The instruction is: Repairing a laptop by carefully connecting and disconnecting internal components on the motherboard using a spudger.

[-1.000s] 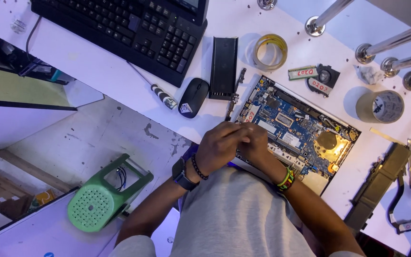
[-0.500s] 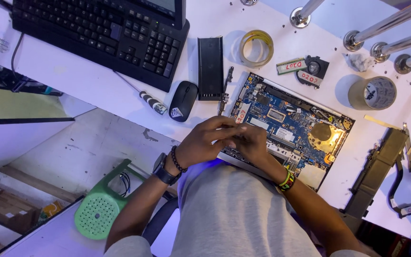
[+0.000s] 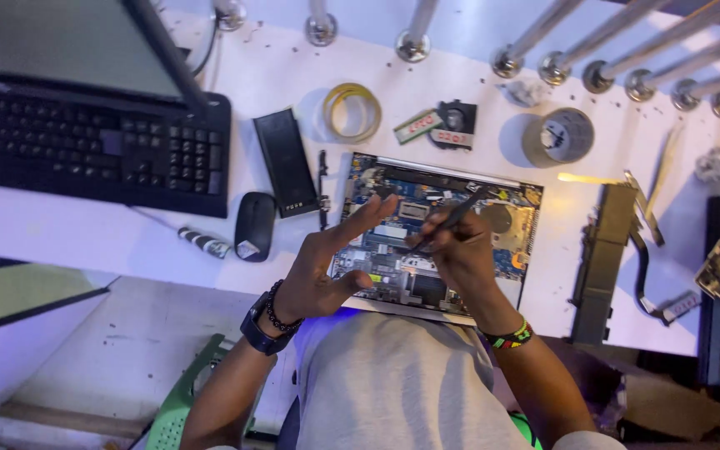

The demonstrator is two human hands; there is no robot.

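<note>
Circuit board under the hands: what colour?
Blue, with silver and black parts on it; the circuit board shows best in the head view.

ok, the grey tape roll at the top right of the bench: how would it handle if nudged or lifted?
The grey tape roll lies flat on its side on the white bench, so a nudge would probably slide it, not roll it. It looks thickly wound, so likely stiff and fairly heavy for its size. Stood on edge, it could roll.

White table (image 3: 285, 71) carrying black keyboard (image 3: 93, 154), mouse (image 3: 255, 226), flat black battery (image 3: 285, 173), yellow tape ring (image 3: 352, 112), grey tape roll (image 3: 558, 137), small fan (image 3: 456, 123), opened laptop base (image 3: 439, 229), black strip (image 3: 603, 258).
</note>
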